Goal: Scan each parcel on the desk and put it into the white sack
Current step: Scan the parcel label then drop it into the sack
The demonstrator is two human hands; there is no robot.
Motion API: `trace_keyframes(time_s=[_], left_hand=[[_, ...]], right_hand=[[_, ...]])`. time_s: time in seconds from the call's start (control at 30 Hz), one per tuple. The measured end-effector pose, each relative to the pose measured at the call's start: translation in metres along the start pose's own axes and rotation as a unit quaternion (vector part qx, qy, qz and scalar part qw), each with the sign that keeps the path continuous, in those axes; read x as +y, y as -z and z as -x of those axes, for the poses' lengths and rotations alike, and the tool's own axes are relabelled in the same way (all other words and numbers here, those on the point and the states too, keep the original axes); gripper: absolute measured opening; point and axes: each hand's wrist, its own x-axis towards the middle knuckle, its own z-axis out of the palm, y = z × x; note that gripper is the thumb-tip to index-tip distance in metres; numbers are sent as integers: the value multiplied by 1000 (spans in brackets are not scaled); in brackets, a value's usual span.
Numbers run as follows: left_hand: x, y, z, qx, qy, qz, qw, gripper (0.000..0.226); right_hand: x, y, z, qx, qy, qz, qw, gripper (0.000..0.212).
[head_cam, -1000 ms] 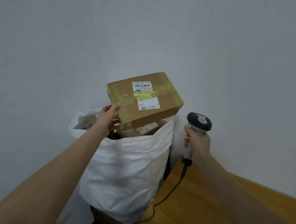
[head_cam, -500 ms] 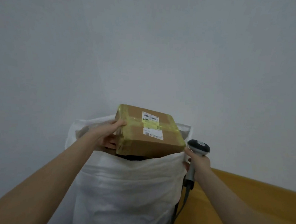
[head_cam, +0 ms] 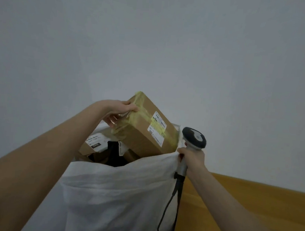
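Tipping from level to steep, the box (head_cam: 143, 132) enters the sack (head_cam: 121, 194) lower end first, its upper end gripped by the left hand (head_cam: 119, 111). The right hand (head_cam: 190, 157) clasps the scanner (head_cam: 194, 138) at the sack's rim. Deposit judged nearly complete.

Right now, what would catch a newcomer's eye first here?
The taped cardboard box stands out, tilted at centre, its lower end dipping into the open mouth of the white sack while the left hand grips its upper end. At the right, the right hand grips a corded scanner at the sack's rim.
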Motion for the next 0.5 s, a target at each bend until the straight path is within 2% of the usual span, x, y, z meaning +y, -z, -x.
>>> trace_keyframes(time_s=[0.13, 0.3, 0.4, 0.5], left_hand=[[-1, -26, -17, -14, -4, -32, 999, 67], [-42, -48, -26, -49, 34, 43, 997, 55], [-64, -52, -20, -32, 25, 68, 997, 47], [-100, -63, -11, 8, 54, 105, 993, 46]], right_hand=[[1, 2, -3, 10, 8, 13, 1000, 20], [3, 2, -5, -14, 20, 52, 998, 26], [5, -4, -4, -25, 31, 58, 998, 24], [0, -14, -4, -46, 38, 43, 997, 20]])
